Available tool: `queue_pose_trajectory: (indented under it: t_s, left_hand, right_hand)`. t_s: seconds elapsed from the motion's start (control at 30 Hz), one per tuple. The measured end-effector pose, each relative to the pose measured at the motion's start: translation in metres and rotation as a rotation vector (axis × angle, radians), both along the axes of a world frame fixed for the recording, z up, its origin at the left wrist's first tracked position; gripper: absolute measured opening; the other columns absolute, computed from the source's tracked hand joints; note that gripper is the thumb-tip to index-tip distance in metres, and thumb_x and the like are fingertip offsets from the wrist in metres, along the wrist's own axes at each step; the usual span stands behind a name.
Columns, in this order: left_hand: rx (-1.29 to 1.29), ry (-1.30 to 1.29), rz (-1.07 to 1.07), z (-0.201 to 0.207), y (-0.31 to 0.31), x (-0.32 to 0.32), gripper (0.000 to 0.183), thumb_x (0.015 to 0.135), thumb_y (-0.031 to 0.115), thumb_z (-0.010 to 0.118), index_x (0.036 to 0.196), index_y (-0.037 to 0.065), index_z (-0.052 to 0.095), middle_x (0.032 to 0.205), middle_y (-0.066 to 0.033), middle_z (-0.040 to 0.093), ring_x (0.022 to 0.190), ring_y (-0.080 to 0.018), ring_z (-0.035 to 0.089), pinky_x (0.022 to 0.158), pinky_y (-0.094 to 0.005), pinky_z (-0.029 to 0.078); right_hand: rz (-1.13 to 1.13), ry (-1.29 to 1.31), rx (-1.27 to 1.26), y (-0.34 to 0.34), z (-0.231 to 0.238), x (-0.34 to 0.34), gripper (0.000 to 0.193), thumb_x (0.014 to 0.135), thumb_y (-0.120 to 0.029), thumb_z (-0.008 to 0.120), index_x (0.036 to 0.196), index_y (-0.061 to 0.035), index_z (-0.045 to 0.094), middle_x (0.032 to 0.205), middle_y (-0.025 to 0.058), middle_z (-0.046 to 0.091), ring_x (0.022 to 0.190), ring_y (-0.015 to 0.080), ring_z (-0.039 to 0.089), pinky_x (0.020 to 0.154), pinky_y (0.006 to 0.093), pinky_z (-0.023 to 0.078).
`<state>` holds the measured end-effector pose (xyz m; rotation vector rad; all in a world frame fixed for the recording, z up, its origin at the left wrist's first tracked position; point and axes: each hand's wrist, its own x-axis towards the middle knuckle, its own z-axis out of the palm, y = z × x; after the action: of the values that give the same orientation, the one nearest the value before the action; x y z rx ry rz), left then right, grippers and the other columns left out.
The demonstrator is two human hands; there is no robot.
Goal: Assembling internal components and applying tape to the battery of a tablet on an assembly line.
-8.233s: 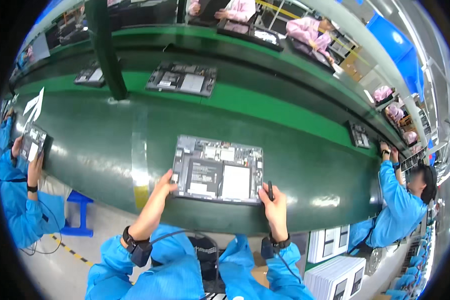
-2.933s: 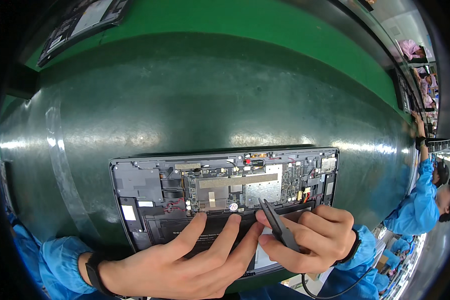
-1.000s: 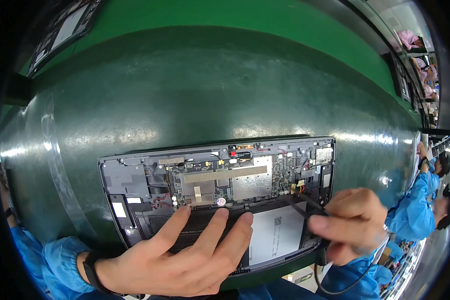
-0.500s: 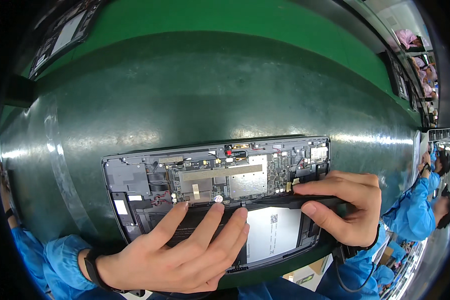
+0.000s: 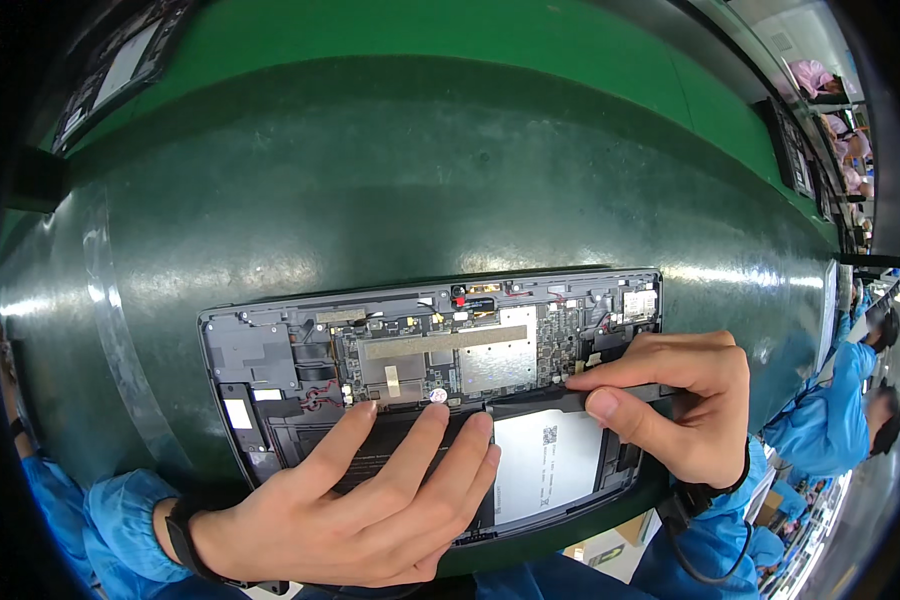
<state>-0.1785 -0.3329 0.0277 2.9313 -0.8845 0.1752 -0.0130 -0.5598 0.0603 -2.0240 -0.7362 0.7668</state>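
Note:
In front of me lies an opened tablet-like device (image 5: 255,350), its circuit board (image 5: 495,368) and a white-labelled battery (image 5: 545,465) exposed. My left hand (image 5: 360,510) rests flat over its lower left part, fingers spread, fingertips along the board's lower edge. A round sticker (image 5: 438,396) shows by one fingertip. My right hand (image 5: 680,400) pinches a slim black pointed tool (image 5: 545,402) between thumb and index finger. The tool lies nearly level along the seam between board and battery, its tip pointing left near my left fingers. What the tip touches is too small to tell.
The device sits on a dark green mat (image 5: 400,180). Similar opened devices stand at the far left (image 5: 120,75) and far right (image 5: 790,150). Clear tape (image 5: 120,310) runs along the mat's left side. A person in blue (image 5: 830,410) is at the right.
My right hand has slid slightly left along the black tool, its fingertips now nearer the battery's middle. The left hand stays in place on the device.

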Motion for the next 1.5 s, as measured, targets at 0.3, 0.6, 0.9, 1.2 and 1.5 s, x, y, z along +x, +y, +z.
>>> queue_pose_trajectory:
  t_s: [0.3,0.6,0.9,1.2,1.5]
  left_hand:
    - [-0.001,-0.010,-0.003,-0.0008,-0.0013,0.0021,0.053,0.091,0.050,0.045,0.126,0.019,0.071,0.138,-0.0031,0.062,0.125,-0.0236,0.057,0.108,-0.0511,0.042]
    - [-0.001,-0.027,-0.010,-0.0014,-0.0014,0.0037,0.053,0.092,0.050,0.045,0.125,0.019,0.072,0.137,-0.0035,0.063,0.122,-0.0240,0.059,0.105,-0.0503,0.044]
    - [0.003,-0.024,-0.006,0.0003,-0.0014,0.0030,0.053,0.092,0.051,0.045,0.125,0.019,0.072,0.137,-0.0035,0.063,0.122,-0.0249,0.059,0.104,-0.0497,0.045]
    - [0.002,-0.032,-0.005,-0.0015,-0.0027,0.0024,0.054,0.090,0.052,0.048,0.125,0.019,0.072,0.139,-0.0016,0.062,0.124,-0.0244,0.057,0.105,-0.0496,0.044]
    - [-0.006,-0.017,-0.003,-0.0022,-0.0031,0.0020,0.054,0.090,0.051,0.048,0.125,0.018,0.072,0.141,-0.0018,0.061,0.124,-0.0245,0.056,0.106,-0.0496,0.044]
  right_hand:
    - [-0.135,0.265,0.004,-0.0019,-0.0010,-0.0013,0.014,0.091,-0.002,0.074,0.103,0.0041,0.077,0.075,0.0123,0.074,0.066,0.0156,0.074,0.061,0.0262,0.056]
    - [-0.194,0.301,0.013,0.0007,-0.0005,-0.0044,0.011,0.095,-0.003,0.070,0.102,0.0038,0.076,0.075,0.0101,0.073,0.067,0.0148,0.074,0.061,0.0248,0.058]
    - [-0.226,0.271,0.075,0.0026,-0.0041,-0.0071,0.011,0.095,-0.002,0.069,0.102,0.0019,0.076,0.076,0.0082,0.074,0.066,0.0131,0.073,0.061,0.0244,0.058]
    - [-0.188,0.220,0.071,0.0008,-0.0028,-0.0078,0.011,0.094,-0.001,0.069,0.103,0.0027,0.076,0.077,0.0100,0.075,0.066,0.0131,0.073,0.062,0.0249,0.058]
    - [-0.219,0.248,0.065,0.0009,-0.0023,-0.0093,0.013,0.095,-0.001,0.068,0.106,0.0025,0.074,0.079,0.0095,0.075,0.067,0.0126,0.072,0.062,0.0251,0.058]
